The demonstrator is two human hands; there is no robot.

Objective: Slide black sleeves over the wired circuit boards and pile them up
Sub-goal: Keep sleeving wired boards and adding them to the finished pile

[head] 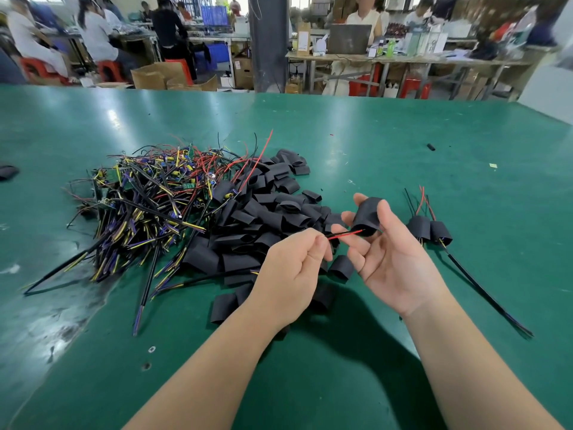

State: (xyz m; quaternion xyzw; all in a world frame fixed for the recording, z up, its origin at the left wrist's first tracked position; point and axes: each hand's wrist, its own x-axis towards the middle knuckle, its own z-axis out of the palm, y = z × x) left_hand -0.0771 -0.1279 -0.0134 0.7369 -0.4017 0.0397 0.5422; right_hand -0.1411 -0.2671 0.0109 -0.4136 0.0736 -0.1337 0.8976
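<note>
The table (403,135) was green, the sleeve heap (266,212) plain black. Left of the heap, wired boards (148,193) mixed green, red, black, yellow and purple. Right of it, a lifted sleeve (367,212) was black, its wire pair (344,234) red and black.

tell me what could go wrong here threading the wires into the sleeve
1. The red and black wires, pinched by the left hand, only just reach the mouth of the sleeve; being thin, they may buckle or miss it.
2. The right hand holds the sleeve with thumb and fingertips only; a pull could slip it from that grip.
</note>
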